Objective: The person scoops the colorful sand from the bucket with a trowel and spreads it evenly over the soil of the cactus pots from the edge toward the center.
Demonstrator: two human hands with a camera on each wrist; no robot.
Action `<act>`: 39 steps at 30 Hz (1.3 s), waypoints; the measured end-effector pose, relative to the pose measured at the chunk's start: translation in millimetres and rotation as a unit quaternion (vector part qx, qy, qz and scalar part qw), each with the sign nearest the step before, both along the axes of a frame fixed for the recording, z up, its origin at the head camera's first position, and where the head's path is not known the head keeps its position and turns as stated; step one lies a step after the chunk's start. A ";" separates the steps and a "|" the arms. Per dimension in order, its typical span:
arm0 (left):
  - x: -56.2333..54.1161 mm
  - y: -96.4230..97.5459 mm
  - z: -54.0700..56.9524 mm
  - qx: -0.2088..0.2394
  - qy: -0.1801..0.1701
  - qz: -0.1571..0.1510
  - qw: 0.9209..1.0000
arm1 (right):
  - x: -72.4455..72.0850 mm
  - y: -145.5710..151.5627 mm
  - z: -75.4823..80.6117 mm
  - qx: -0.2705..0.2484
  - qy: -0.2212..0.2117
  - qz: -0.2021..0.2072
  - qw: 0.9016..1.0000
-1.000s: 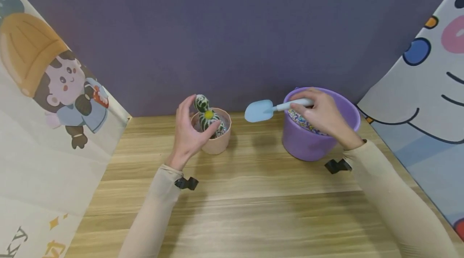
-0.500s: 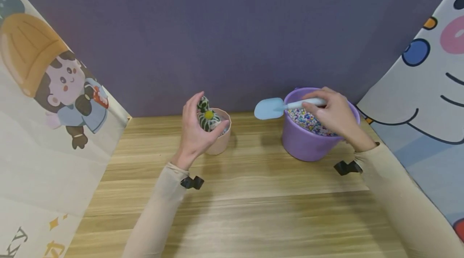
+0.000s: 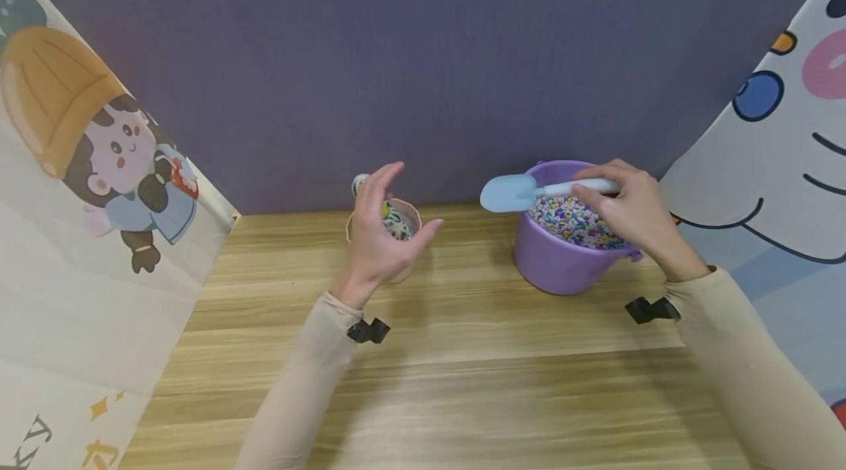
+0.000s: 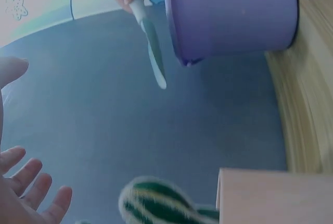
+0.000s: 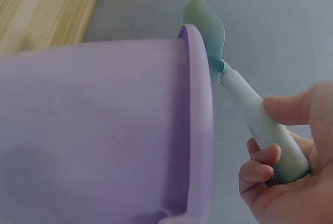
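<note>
In the head view my left hand is held above the small peach pot, fingers spread and thumb apart, holding nothing. It partly hides the striped green-and-white cactus in that pot. The left wrist view shows the cactus beside the pot's wall, apart from the fingers. My right hand grips the white handle of a small shovel, its light blue blade pointing left. The shovel is above the rim of a purple bucket, which contains multicoloured beads.
Pot and bucket stand on a wood-grain table, close to a dark blue-grey back wall. Cartoon-printed panels flank the table on the left and right. A handle joint sticks out at the bucket's right side.
My left hand has moved right across the cactus, its fingers and thumb spreading wider. My right hand has shifted right with the shovel, uncovering more beads.
</note>
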State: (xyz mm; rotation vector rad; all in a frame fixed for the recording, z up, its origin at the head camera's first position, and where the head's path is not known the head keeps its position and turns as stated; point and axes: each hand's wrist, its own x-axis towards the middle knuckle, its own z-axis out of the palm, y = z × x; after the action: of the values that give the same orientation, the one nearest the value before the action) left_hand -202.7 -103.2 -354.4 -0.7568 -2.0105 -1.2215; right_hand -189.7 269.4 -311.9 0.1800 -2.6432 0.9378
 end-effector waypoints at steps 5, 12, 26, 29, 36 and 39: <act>3.1 20.5 -2.0 -0.017 0.004 -0.033 0.999 | 2.6 9.3 -2.2 -0.008 0.009 -0.012 1.000; 7.0 47.4 -15.0 -0.041 -0.003 -0.049 0.998 | 5.6 22.0 -5.3 -0.017 0.014 -0.025 0.999; 6.0 84.8 -52.1 -0.174 -0.234 -0.069 0.954 | 12.6 43.9 -10.3 -0.012 0.008 -0.057 0.998; 2.8 91.2 -56.4 -0.173 -0.252 -0.070 0.950 | 15.7 48.9 -10.3 -0.004 -0.003 -0.061 0.998; -5.8 107.9 -58.0 -0.167 -0.256 -0.073 0.949 | 19.9 60.2 -11.8 0.001 -0.024 -0.071 0.997; -9.0 115.8 -57.1 -0.164 -0.248 -0.078 0.951 | 19.6 61.8 -15.8 0.013 -0.024 -0.067 0.997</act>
State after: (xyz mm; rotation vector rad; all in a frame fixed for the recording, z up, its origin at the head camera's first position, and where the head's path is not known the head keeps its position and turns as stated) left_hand -211.6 12.5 -411.5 -0.8382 -2.6586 -1.2737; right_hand -170.1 331.2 -327.7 -0.0132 -2.6732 0.8750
